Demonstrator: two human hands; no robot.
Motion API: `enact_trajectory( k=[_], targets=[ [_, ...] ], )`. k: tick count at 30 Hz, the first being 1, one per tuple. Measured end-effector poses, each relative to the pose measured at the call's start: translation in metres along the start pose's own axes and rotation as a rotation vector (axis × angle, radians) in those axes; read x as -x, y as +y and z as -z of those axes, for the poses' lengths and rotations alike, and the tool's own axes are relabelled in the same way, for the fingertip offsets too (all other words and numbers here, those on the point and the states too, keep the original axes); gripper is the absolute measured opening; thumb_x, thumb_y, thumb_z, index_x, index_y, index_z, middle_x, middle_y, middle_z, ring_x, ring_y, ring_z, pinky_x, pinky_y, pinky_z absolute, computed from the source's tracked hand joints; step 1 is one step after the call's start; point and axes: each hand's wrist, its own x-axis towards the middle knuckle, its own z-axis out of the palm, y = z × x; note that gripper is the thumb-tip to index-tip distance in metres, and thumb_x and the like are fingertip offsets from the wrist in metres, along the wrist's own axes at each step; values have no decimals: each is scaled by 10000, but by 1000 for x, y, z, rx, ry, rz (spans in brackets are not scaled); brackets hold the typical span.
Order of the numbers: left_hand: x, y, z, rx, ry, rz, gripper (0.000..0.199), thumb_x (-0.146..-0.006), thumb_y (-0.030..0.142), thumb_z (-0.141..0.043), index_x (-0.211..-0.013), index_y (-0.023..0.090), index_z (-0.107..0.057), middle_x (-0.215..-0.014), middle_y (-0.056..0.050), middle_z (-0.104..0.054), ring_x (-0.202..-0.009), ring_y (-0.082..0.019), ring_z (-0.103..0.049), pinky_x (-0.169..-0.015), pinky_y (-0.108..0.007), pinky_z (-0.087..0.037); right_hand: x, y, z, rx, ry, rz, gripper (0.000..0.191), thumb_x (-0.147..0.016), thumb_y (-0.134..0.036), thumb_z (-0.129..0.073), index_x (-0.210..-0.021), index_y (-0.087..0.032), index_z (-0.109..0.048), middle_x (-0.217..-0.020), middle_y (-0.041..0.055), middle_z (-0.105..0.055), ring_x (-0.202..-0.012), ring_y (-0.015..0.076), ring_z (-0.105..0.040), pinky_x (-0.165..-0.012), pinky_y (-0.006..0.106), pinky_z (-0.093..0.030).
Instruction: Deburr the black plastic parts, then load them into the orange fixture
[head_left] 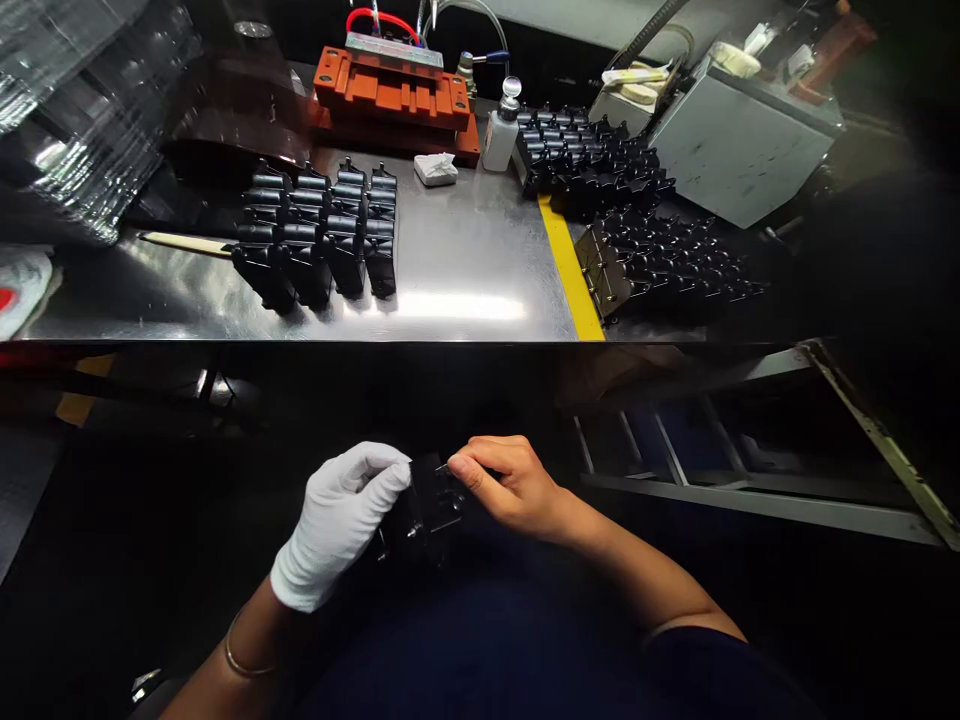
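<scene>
One black part (427, 490) is sitting between two hands, in front of the counter (465, 240). The gloved left hand (337, 525) is pinching its edge in its fingers; the bare right hand (517, 490) is pressing its fingers together, seemingly on a thin rod (441, 469). Close two-handed handling is apparently going on, calling next for a steady left hold and light right fingertips. Black blocks (345, 230) are standing on the counter's left, an orange fixture (390, 100) at its back.
</scene>
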Motion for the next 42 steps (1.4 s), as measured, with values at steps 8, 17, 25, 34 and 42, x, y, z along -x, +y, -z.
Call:
enact_trajectory(
  k=[8,17,25,34,42],
  targets=[
    [0,-2,0,8,-1,-32,193,-736,370,-731,-670,190,-701,-619,-2,-667,-558,-115,-592,-533,-184,-479,-1,-3,1,-1,-3,1,305,-933,-201,-491,-650,-136,-586,-572,-12,-526,-504,60,-469,-497,174,-383],
    [-1,-2,-5,104,17,87,282,-696,435,-754,-652,165,-684,-591,0,-623,-535,-98,-538,-491,-173,-452,-1,0,3,-13,-53,72,302,-932,-193,-484,-647,-140,-566,-557,-10,-525,-499,62,-451,-492,177,-376],
    [0,4,-7,152,-37,123,300,-660,432,-781,-632,152,-677,-594,-9,-629,-530,-100,-543,-484,-174,-450,-4,4,17,-330,-282,79,351,-939,-230,-469,-606,-139,-535,-532,-17,-491,-468,55,-443,-465,178,-367],
    [-3,-2,-3,141,35,115,311,-662,450,-778,-647,155,-680,-583,-5,-615,-521,-99,-527,-467,-174,-443,-5,2,5,-47,-42,218,299,-922,-163,-474,-625,-159,-506,-536,-22,-462,-494,70,-405,-468,205,-341],
    [-3,-3,-4,102,52,95,305,-675,449,-766,-654,158,-678,-584,3,-604,-528,-99,-518,-474,-177,-437,-3,3,6,16,-21,228,274,-926,-162,-470,-662,-151,-540,-543,-13,-496,-494,75,-430,-472,207,-354]
  ],
)
